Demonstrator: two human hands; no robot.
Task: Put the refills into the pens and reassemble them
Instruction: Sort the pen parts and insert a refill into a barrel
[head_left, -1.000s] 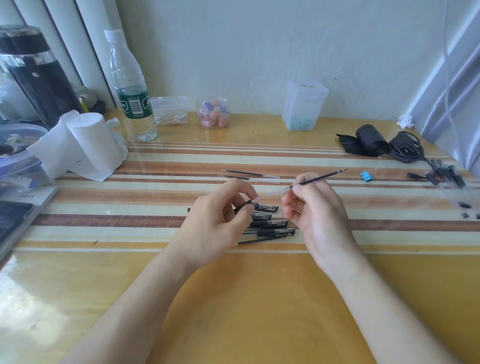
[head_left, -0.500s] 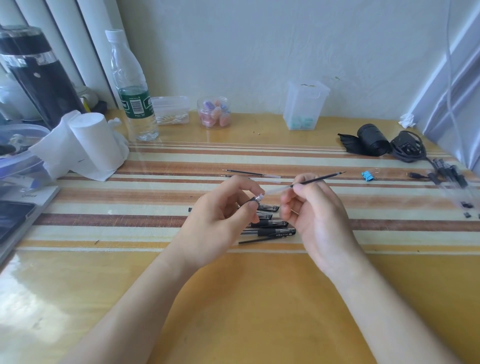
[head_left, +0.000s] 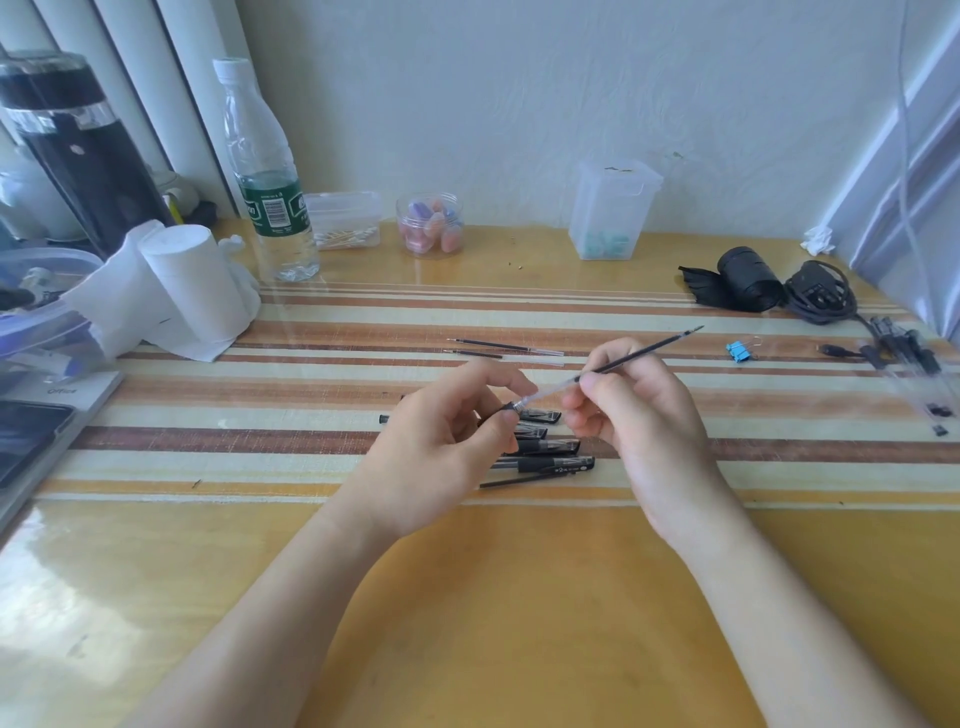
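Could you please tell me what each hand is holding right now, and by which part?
The right hand pinches the thin black-and-clear refill near its middle; the left hand pinches a small silver-and-black piece at the refill's lower end.

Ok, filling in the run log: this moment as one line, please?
step: refill insertion | left hand: pinches pen tip piece | right hand: pinches refill | table: two spare refills

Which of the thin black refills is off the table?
The thin black refill pinched in the right hand; the others lie flat on the striped table mat.
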